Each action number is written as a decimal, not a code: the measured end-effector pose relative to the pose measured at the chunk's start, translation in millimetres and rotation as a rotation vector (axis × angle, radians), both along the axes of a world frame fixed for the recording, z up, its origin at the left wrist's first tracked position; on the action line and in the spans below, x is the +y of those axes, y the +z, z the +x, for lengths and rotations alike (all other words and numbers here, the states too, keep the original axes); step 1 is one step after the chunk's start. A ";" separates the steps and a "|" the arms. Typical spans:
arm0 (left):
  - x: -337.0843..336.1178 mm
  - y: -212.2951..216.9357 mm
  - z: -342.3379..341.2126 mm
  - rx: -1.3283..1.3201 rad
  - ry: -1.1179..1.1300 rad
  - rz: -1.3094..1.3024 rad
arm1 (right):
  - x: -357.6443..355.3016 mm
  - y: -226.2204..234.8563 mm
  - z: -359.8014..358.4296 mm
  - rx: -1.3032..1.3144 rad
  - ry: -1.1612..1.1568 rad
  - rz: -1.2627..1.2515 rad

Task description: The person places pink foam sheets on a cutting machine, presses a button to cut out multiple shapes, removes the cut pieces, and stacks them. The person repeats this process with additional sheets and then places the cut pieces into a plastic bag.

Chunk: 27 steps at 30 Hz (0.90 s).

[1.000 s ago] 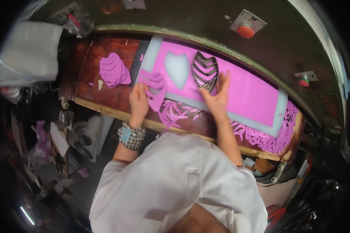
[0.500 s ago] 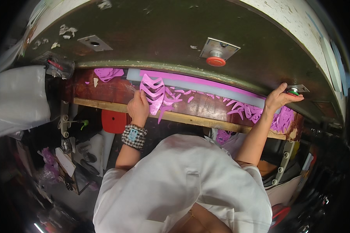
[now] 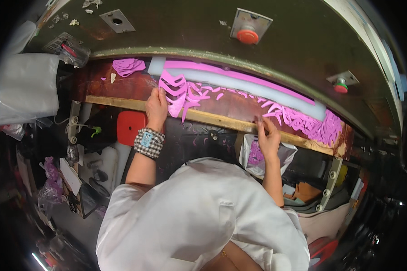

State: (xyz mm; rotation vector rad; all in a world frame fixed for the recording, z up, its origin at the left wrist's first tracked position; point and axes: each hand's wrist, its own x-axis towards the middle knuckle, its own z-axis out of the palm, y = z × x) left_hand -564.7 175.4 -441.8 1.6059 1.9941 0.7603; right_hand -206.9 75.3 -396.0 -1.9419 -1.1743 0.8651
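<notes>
Pink foam cut-out stack (image 3: 174,90) sits at eleven o'clock on your brown bench (image 3: 239,101), pinned under your flat, open left hand (image 3: 156,106). Your right hand (image 3: 267,135) rests loose and empty on the wooden front rail (image 3: 212,119) at one o'clock. You look mid-way through clearing cut pieces; next calls for gathering the pink scraps (image 3: 303,119).

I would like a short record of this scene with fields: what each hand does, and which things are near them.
left hand: rests on the pink cut pieces at the wooden table edge
right hand: fingertips touch the table edge, nothing clearly held
behind: white board, pink sheet strip
right end: pink offcuts
machine: red button
</notes>
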 end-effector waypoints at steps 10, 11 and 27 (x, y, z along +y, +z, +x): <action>-24.2 45.2 0.3 -0.513 0.079 0.172 | 47.3 33.6 -5.5 -0.094 -0.072 0.253; -16.6 55.1 2.5 -0.642 0.099 0.241 | 68.4 33.5 -14.0 -0.046 -0.011 0.386; -8.1 120.2 103.1 -0.667 -0.036 0.255 | 68.8 70.5 -35.7 1.019 0.010 0.376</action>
